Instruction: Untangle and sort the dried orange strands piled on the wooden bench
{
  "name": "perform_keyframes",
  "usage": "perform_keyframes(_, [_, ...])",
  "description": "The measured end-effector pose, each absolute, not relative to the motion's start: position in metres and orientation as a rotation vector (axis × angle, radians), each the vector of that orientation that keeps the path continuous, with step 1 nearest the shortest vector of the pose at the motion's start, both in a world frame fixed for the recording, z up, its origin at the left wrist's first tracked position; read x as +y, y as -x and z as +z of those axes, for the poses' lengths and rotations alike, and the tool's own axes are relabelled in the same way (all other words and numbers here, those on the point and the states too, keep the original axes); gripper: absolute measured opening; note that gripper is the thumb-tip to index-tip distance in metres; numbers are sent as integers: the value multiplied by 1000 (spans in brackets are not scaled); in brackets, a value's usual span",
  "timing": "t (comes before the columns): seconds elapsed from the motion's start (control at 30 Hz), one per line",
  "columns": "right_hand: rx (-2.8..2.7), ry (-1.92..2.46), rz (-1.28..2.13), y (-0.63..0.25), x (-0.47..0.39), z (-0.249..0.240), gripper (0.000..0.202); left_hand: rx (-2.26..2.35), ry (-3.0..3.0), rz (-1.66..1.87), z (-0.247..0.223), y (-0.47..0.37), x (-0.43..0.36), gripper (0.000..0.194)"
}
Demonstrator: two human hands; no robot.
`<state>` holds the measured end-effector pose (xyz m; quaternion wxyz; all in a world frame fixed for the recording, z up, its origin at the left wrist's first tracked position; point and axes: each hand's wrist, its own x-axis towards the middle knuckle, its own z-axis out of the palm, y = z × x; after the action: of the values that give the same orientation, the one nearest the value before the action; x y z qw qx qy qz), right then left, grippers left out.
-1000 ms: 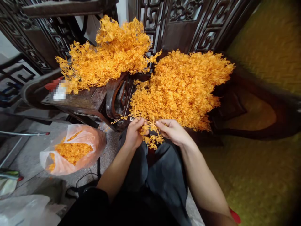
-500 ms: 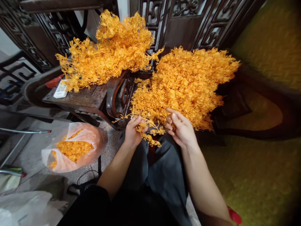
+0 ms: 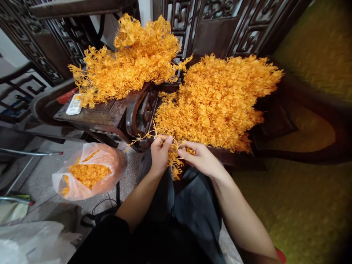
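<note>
Above my lap, my left hand (image 3: 161, 153) is closed around an orange plastic sprig (image 3: 175, 165), whose thin stems poke out to the left and whose curly tips hang down between my hands. My right hand (image 3: 200, 158) pinches the same sprig from the right, thumb and forefinger together at a stem. Just beyond my hands a large heap of orange sprigs (image 3: 217, 102) covers a dark wooden seat. A second pile of orange sprigs (image 3: 137, 55) lies farther left on a wooden surface. The fingers partly hide the held piece.
On the floor at left stands a pinkish plastic bag (image 3: 117, 167) holding small orange pieces. A carved wooden armrest (image 3: 133, 113) separates the two piles. A white box (image 3: 73, 105) lies by the left pile. Metal tubes (image 3: 27, 152) and whitish plastic sheeting (image 3: 33, 242) are at far left.
My right hand has moved left and its spread fingers have closed on the sprig. The sprig's tips, which pointed right, now hang downward. The view has shifted slightly.
</note>
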<state>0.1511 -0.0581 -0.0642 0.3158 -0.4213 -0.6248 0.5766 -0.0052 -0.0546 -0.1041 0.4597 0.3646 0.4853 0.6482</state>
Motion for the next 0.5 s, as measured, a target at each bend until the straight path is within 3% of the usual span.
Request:
perform_keyframes(0.23, [-1719, 1171, 1347, -149, -69, -68, 33, 1137, -975, 1568, -107, 3, -57, 37])
perform_keyframes(0.5, [-1244, 1172, 1240, -148, -77, -89, 38, 995, -726, 1642, -109, -2, -52, 42])
